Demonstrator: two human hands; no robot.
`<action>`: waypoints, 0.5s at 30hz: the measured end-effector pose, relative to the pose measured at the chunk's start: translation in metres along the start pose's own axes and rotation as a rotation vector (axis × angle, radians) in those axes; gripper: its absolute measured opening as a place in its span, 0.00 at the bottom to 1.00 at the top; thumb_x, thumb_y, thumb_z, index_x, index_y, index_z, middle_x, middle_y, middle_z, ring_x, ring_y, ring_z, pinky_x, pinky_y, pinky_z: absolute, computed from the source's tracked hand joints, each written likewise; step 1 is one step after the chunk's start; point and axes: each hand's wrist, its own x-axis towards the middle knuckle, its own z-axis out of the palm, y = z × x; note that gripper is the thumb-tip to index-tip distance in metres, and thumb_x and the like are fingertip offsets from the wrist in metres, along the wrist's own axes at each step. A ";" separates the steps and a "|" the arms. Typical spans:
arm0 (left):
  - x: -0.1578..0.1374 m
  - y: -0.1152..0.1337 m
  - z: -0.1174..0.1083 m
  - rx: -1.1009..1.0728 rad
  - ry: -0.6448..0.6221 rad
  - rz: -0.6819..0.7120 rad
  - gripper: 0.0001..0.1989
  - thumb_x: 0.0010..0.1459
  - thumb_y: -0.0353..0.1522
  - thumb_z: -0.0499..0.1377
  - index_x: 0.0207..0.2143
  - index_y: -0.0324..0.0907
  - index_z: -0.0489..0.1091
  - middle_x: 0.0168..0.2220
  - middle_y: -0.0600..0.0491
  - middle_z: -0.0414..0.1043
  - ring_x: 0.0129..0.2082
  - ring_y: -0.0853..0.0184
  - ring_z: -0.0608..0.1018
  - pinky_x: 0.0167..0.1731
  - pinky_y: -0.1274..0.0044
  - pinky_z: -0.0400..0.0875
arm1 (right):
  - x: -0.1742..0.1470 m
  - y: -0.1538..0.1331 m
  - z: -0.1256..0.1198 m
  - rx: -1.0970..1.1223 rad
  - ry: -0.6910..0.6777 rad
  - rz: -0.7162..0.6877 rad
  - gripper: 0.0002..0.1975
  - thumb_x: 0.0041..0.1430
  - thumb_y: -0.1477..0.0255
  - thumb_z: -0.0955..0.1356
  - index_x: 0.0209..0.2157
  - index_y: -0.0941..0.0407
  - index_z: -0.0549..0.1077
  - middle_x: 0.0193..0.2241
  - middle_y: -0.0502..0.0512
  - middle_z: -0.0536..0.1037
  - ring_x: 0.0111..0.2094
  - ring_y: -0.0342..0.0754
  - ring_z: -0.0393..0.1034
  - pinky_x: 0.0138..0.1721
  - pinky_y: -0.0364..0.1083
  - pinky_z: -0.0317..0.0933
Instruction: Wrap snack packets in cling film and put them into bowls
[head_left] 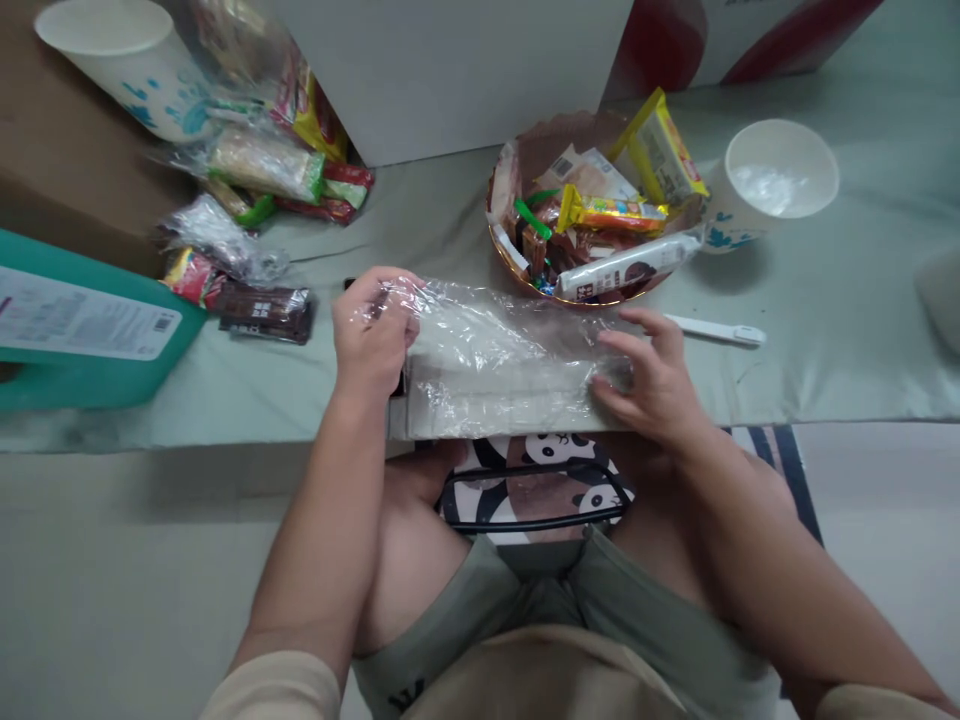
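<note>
A clear plastic bag (495,340) stretches between my two hands over the front edge of the table. My left hand (375,325) is closed on its left end, fingers curled into the film. At the other end, my right hand (649,375) has its fingers bent but spread apart, with the tips touching the plastic. Beneath the film lies a flat, pale rectangular thing, blurred by the shine. Just behind the bag is a pinkish transparent bowl (499,245) of wrapped snacks, a white-wrapped bar (630,268) resting on its front rim.
A white pen-like tool (720,331) lies right of the bowl, near a paper cup (780,175). Wrapped snacks (262,165), dark packets (266,312), another cup (127,65) and a teal container (90,320) stand left. Large boxes (465,70) line the back. A panda-print bag (532,490) sits below the edge.
</note>
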 end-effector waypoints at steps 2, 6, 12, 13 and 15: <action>0.000 -0.002 -0.002 0.029 -0.041 0.022 0.15 0.55 0.47 0.70 0.28 0.45 0.78 0.17 0.61 0.58 0.13 0.78 0.56 0.12 0.81 0.47 | 0.006 -0.003 0.009 -0.080 0.036 -0.019 0.20 0.57 0.75 0.72 0.50 0.44 0.74 0.55 0.55 0.71 0.54 0.58 0.68 0.55 0.61 0.63; -0.001 -0.005 -0.009 0.073 -0.108 0.020 0.14 0.57 0.46 0.69 0.31 0.46 0.79 0.19 0.60 0.61 0.14 0.77 0.57 0.13 0.80 0.49 | 0.017 -0.007 0.012 -0.044 0.220 -0.010 0.08 0.60 0.77 0.70 0.37 0.48 0.76 0.43 0.51 0.78 0.45 0.51 0.74 0.49 0.55 0.65; -0.001 -0.003 -0.017 0.365 -0.049 0.181 0.18 0.62 0.50 0.62 0.33 0.45 0.78 0.22 0.57 0.67 0.20 0.73 0.66 0.21 0.76 0.60 | 0.015 -0.007 0.005 0.290 0.392 0.284 0.07 0.68 0.66 0.66 0.36 0.52 0.74 0.30 0.50 0.77 0.32 0.46 0.75 0.35 0.48 0.69; -0.001 -0.002 -0.017 0.433 -0.042 0.237 0.19 0.64 0.50 0.61 0.34 0.45 0.78 0.25 0.56 0.71 0.22 0.72 0.68 0.25 0.75 0.62 | 0.013 -0.006 0.005 0.338 0.420 0.342 0.09 0.69 0.64 0.66 0.36 0.52 0.73 0.27 0.48 0.75 0.27 0.44 0.72 0.31 0.46 0.66; -0.002 0.001 -0.017 0.509 -0.035 0.312 0.18 0.65 0.49 0.60 0.35 0.45 0.78 0.28 0.55 0.73 0.26 0.71 0.71 0.29 0.74 0.64 | 0.010 -0.005 0.007 0.446 0.435 0.416 0.10 0.70 0.61 0.66 0.37 0.51 0.73 0.22 0.45 0.70 0.21 0.42 0.66 0.24 0.44 0.61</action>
